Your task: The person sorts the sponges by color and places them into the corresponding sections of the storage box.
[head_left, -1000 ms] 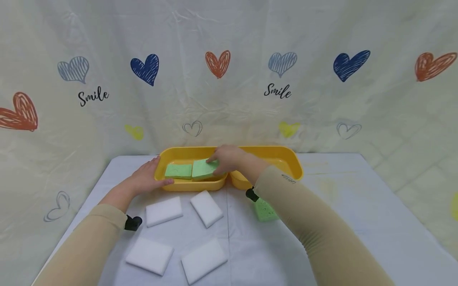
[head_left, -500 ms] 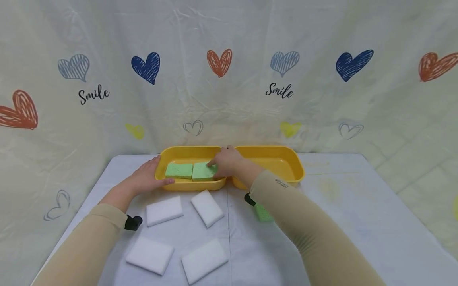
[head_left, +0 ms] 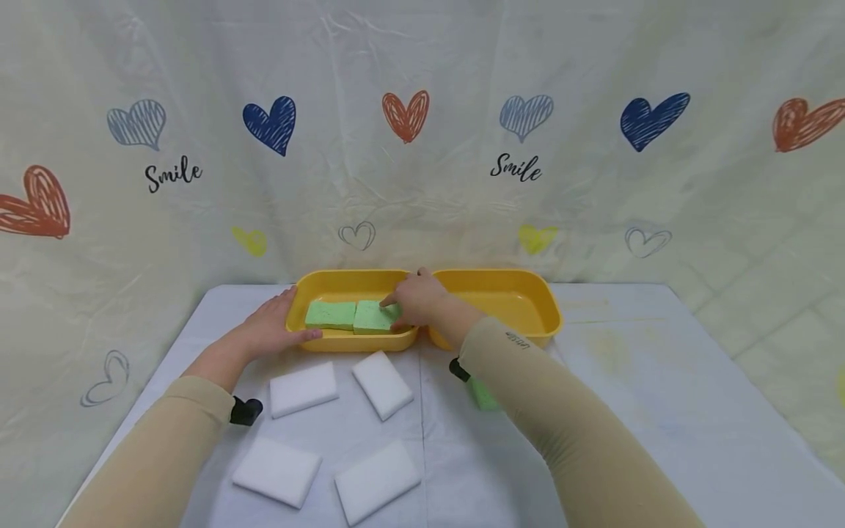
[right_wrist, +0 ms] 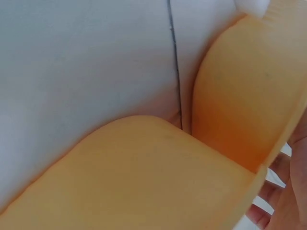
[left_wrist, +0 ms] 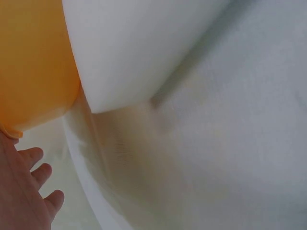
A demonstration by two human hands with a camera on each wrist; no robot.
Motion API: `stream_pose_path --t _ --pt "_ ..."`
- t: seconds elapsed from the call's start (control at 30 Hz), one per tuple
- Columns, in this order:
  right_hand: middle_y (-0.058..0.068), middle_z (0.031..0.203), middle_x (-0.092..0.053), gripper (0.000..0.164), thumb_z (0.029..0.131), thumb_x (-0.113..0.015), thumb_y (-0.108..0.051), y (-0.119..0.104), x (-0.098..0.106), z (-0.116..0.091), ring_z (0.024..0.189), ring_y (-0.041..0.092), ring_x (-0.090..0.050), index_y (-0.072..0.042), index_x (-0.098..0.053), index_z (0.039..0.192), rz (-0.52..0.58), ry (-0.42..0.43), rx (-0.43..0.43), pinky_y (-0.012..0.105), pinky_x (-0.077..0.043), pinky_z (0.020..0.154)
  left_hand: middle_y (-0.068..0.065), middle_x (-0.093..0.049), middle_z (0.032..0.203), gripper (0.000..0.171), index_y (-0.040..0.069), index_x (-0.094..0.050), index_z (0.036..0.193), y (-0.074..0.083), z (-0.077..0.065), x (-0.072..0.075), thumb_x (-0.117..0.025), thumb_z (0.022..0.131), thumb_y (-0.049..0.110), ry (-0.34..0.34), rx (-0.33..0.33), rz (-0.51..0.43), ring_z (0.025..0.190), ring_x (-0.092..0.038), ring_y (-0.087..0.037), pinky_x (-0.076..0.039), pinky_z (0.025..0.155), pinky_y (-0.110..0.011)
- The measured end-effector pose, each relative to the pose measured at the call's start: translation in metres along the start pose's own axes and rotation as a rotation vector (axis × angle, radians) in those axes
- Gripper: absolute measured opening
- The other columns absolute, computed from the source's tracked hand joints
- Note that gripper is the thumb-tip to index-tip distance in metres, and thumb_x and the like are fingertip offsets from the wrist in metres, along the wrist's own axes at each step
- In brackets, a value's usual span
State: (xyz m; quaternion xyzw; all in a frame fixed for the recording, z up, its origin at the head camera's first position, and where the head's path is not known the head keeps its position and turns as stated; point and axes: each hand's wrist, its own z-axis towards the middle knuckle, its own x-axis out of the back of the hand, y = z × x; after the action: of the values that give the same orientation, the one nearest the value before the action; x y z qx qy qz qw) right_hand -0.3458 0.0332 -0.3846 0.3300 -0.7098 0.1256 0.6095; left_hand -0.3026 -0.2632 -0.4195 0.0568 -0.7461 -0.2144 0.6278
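Note:
My left hand point(head_left: 269, 326) rests on the left end of the left yellow tray point(head_left: 359, 342), its thumb over the front rim and its fingers along the end wall. In the left wrist view its fingertips stand apart from the orange-looking side. Inside that tray a green sponge point(head_left: 330, 315) lies flat at the left. Beside it, my right hand point(head_left: 419, 299) holds a second green sponge point(head_left: 371, 317) between thumb and index finger; its right end is hidden by the hand. Two tray walls meet near the right fingers in the right wrist view.
A second yellow tray point(head_left: 521, 304) stands against the first on the right. Another green sponge point(head_left: 484, 396) lies on the table, partly behind the right sleeve. White sponges point(head_left: 383, 385) are spread over the table's front. A printed curtain point(head_left: 455, 191) hangs behind.
My right hand has lowered its green sponge from tilted to flat beside the other one, then stayed nearly still. My left hand has kept its place on the tray.

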Motion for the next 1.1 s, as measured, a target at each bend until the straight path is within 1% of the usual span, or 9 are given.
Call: stream_pose_path --t 0.13,0.23,0.37,0.47,0.6,0.7,0.87,1.03,1.1 --pt "-0.006 0.137 -0.058 0.06 0.085 -0.066 -0.063 0.002 0.003 -0.004 0.125 0.025 -0.048 -0.044 -0.054 0.14 0.047 0.028 0.001 0.045 -0.032 0.107 -0.029 -0.022 0.158 0.12 -0.003 -0.005 0.157 -0.002 0.002 -0.002 -0.062 0.082 0.072 0.005 -0.009 0.002 0.143 -0.02 -0.049 -0.017 0.115 -0.064" --pt "-0.006 0.138 -0.057 0.06 0.085 -0.066 -0.064 0.004 0.003 -0.007 0.127 0.025 -0.047 -0.042 -0.055 0.14 0.079 0.045 0.008 0.048 -0.032 0.109 -0.029 -0.023 0.157 0.12 -0.002 -0.006 0.157 -0.003 0.003 -0.004 -0.062 0.081 0.072 0.005 -0.013 -0.005 0.142 -0.021 -0.05 -0.018 0.115 -0.064" --pt "-0.005 0.141 -0.055 0.061 0.085 -0.066 -0.063 0.006 0.003 -0.013 0.128 0.026 -0.046 -0.04 -0.055 0.141 0.134 0.073 0.011 0.053 -0.03 0.112 -0.028 -0.023 0.157 0.121 -0.001 -0.006 0.157 -0.003 0.003 -0.005 -0.062 0.08 0.074 0.0 0.0 -0.015 0.142 -0.022 -0.049 -0.018 0.115 -0.064" --pt "-0.004 0.141 -0.055 0.062 0.085 -0.068 -0.061 0.009 0.005 -0.02 0.127 0.026 -0.046 -0.038 -0.056 0.141 0.182 0.095 0.016 0.054 -0.03 0.111 -0.027 -0.023 0.157 0.12 0.0 -0.006 0.157 -0.003 0.002 -0.004 -0.063 0.08 0.073 0.002 0.006 -0.019 0.142 -0.022 -0.048 -0.018 0.115 -0.064" --pt "-0.002 0.14 -0.056 0.061 0.085 -0.071 -0.056 0.013 0.01 -0.032 0.125 0.027 -0.048 -0.033 -0.058 0.14 0.241 0.124 0.028 0.053 -0.033 0.108 -0.028 -0.025 0.156 0.118 -0.001 -0.007 0.157 -0.003 0.002 -0.004 -0.065 0.081 0.07 0.014 -0.005 -0.027 0.141 -0.023 -0.049 -0.018 0.114 -0.065" --pt "0.0 0.138 -0.058 0.059 0.086 -0.073 -0.052 0.017 0.013 -0.044 0.123 0.027 -0.05 -0.03 -0.059 0.139 0.271 0.145 0.031 0.051 -0.036 0.107 -0.028 -0.026 0.156 0.118 -0.001 -0.007 0.157 -0.003 0.002 -0.004 -0.065 0.081 0.069 0.013 -0.009 -0.033 0.14 -0.024 -0.049 -0.019 0.114 -0.065" --pt "0.002 0.128 -0.063 0.056 0.086 -0.074 -0.049 0.024 0.018 -0.063 0.114 0.026 -0.054 -0.029 -0.061 0.137 0.292 0.182 0.052 0.045 -0.041 0.103 -0.028 -0.028 0.155 0.118 -0.001 -0.008 0.157 -0.003 0.003 -0.005 -0.064 0.081 0.07 0.01 -0.021 -0.028 0.139 -0.027 -0.049 -0.021 0.113 -0.066" --pt "0.005 0.121 -0.066 0.056 0.086 -0.075 -0.048 0.034 0.012 -0.082 0.111 0.026 -0.057 -0.024 -0.064 0.135 0.308 0.232 0.091 0.043 -0.045 0.1 -0.029 -0.032 0.152 0.114 -0.002 -0.011 0.156 -0.002 0.002 -0.003 -0.066 0.083 0.066 0.025 -0.033 -0.022 0.135 -0.031 -0.05 -0.024 0.111 -0.067" --pt "0.005 0.119 -0.067 0.055 0.085 -0.076 -0.045 0.038 0.008 -0.091 0.11 0.026 -0.058 -0.022 -0.065 0.133 0.318 0.245 0.102 0.043 -0.046 0.1 -0.029 -0.033 0.152 0.113 -0.001 -0.011 0.156 -0.001 0.001 -0.003 -0.066 0.083 0.065 0.025 -0.03 -0.031 0.136 -0.031 -0.049 -0.024 0.111 -0.067"
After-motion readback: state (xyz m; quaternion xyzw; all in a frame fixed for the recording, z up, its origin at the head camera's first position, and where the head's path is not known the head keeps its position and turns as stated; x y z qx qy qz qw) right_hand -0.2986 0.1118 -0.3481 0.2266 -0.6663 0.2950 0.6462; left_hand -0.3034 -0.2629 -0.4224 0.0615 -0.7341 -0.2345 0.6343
